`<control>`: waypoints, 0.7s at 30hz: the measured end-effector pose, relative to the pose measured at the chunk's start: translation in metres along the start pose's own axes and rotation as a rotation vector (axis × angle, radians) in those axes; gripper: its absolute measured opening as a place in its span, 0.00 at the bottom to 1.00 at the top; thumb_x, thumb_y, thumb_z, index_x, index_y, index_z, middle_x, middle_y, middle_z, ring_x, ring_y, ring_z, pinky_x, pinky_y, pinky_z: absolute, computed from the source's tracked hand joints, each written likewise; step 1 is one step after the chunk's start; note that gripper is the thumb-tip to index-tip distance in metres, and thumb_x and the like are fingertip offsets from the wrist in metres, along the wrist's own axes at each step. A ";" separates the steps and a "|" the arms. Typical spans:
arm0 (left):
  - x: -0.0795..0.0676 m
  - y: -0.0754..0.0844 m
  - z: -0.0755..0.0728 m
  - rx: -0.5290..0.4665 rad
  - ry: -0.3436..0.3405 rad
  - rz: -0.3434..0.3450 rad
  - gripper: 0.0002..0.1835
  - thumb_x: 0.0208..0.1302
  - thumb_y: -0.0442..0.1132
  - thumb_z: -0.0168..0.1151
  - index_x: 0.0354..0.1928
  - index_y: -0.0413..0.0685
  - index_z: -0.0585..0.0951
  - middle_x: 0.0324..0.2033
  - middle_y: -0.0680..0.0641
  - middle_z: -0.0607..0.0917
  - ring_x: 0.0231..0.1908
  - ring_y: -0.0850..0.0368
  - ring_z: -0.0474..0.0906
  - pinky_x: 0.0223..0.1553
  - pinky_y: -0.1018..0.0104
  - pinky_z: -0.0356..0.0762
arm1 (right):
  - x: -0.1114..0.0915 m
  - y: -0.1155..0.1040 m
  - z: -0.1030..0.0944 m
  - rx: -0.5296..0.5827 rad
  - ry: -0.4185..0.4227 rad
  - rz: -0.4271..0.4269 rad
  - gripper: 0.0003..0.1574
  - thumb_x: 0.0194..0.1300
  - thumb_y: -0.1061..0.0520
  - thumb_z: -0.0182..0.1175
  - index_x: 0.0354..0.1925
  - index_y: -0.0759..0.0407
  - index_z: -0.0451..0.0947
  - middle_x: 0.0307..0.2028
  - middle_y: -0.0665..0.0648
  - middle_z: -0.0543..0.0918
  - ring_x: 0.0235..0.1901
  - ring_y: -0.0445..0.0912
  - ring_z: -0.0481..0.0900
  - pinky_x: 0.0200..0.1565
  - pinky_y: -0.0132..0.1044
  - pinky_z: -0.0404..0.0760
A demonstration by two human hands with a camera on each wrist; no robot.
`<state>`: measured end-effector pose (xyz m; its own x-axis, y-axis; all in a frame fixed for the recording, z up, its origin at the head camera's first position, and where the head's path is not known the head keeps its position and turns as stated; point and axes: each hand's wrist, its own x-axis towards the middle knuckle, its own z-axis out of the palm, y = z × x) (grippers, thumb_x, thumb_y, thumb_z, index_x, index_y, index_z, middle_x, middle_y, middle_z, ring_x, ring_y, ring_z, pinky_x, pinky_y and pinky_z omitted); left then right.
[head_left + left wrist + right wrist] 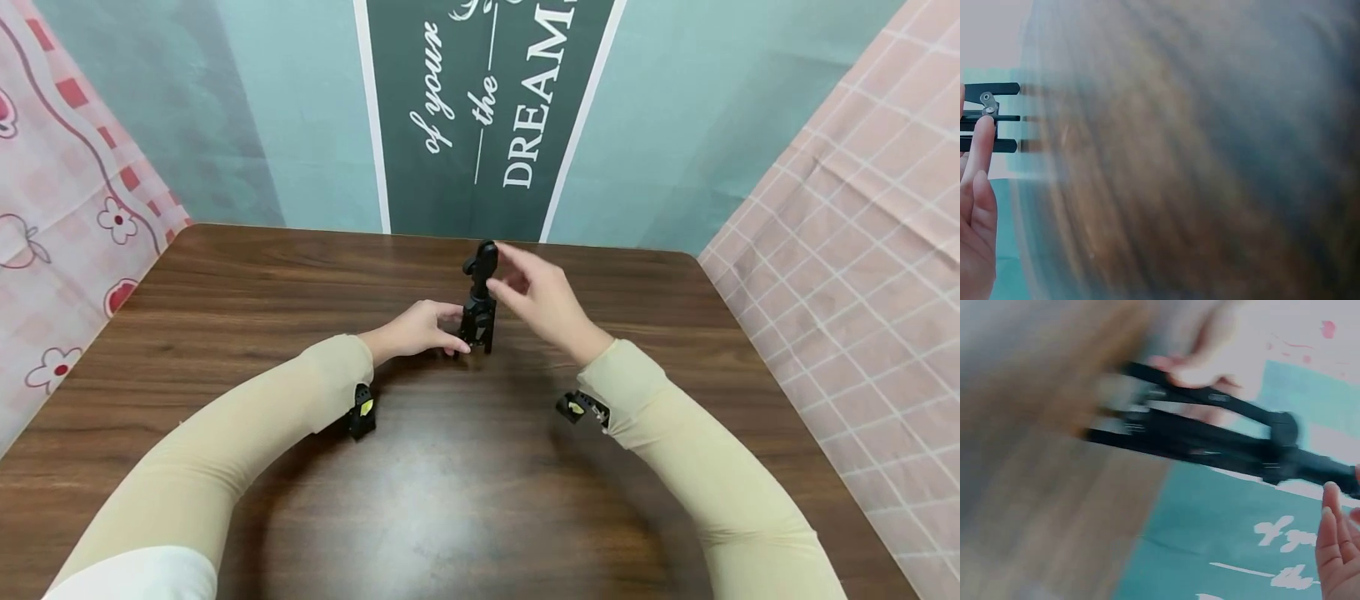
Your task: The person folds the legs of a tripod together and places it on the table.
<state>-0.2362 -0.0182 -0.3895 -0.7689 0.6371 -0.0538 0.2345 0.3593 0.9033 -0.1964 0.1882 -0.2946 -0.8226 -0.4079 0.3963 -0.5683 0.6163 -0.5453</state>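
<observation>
A small black tripod (480, 304) stands upright near the far edge of the table, its legs folded close together. My left hand (423, 329) grips it low down by the legs, thumb in front. At the top, my right hand (543, 300) has its thumb and fingertips on the head of the tripod from the right. In the left wrist view the leg ends (1007, 145) point down toward the tabletop, with a finger against the metal joint (987, 106). Across the right wrist view, the tripod (1210, 437) lies slanted and slightly blurred.
The brown wooden table (420, 483) reaches back to a teal cloth (315, 108) with white lettering. Pink patterned cloths (67, 208) hang at the left and right sides. Each wrist carries a small black camera (363, 412).
</observation>
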 end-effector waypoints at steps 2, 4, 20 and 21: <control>-0.001 0.000 -0.001 0.026 0.014 0.007 0.32 0.52 0.38 0.71 0.59 0.39 0.72 0.50 0.41 0.80 0.30 0.53 0.83 0.33 0.62 0.80 | 0.008 -0.010 -0.008 -0.022 0.036 -0.052 0.31 0.63 0.55 0.61 0.63 0.59 0.68 0.47 0.59 0.79 0.33 0.45 0.78 0.37 0.38 0.77; -0.001 0.000 -0.001 0.070 0.025 0.019 0.33 0.52 0.39 0.71 0.60 0.38 0.72 0.51 0.41 0.79 0.35 0.54 0.83 0.38 0.63 0.79 | 0.013 -0.016 -0.013 -0.057 0.049 -0.084 0.28 0.63 0.55 0.62 0.60 0.59 0.71 0.43 0.58 0.80 0.32 0.44 0.77 0.37 0.37 0.77; -0.009 0.003 -0.016 0.355 0.166 0.051 0.35 0.49 0.49 0.72 0.58 0.41 0.75 0.49 0.44 0.81 0.51 0.53 0.76 0.53 0.57 0.71 | 0.018 -0.025 -0.023 -0.098 0.030 -0.028 0.18 0.63 0.56 0.61 0.51 0.61 0.78 0.38 0.57 0.81 0.32 0.45 0.79 0.38 0.38 0.78; -0.010 0.002 -0.018 0.363 0.174 0.048 0.34 0.49 0.49 0.72 0.58 0.41 0.75 0.49 0.44 0.81 0.51 0.52 0.75 0.53 0.57 0.71 | 0.019 -0.025 -0.023 -0.099 0.029 -0.022 0.18 0.64 0.56 0.61 0.51 0.61 0.78 0.39 0.57 0.81 0.32 0.46 0.80 0.39 0.38 0.78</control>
<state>-0.2385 -0.0356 -0.3794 -0.8339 0.5453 0.0856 0.4435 0.5696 0.6920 -0.1972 0.1812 -0.2566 -0.8079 -0.4033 0.4297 -0.5803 0.6713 -0.4611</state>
